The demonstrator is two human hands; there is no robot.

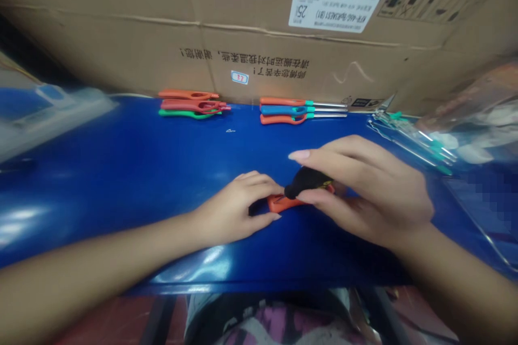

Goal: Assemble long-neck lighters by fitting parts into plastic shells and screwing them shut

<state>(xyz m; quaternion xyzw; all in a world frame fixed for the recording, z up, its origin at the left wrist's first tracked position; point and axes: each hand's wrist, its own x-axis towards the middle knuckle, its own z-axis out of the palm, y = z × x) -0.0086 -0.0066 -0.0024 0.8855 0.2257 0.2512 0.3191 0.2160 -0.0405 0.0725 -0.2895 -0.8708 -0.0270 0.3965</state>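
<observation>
My left hand (238, 207) rests on the blue table (121, 172), its fingers curled round the end of an orange handle piece (283, 203). My right hand (364, 188) pinches a black rounded part (305, 180) that sits against the same orange piece. The index finger of my right hand stretches out above it. Most of the orange piece is hidden under both hands.
At the table's back lie a stack of orange, red and green handle shells (190, 104) and three assembled tools with metal shafts (301, 110). Clear bags of metal shafts with teal ends (413, 137) lie at the right. A large cardboard box (259, 21) stands behind.
</observation>
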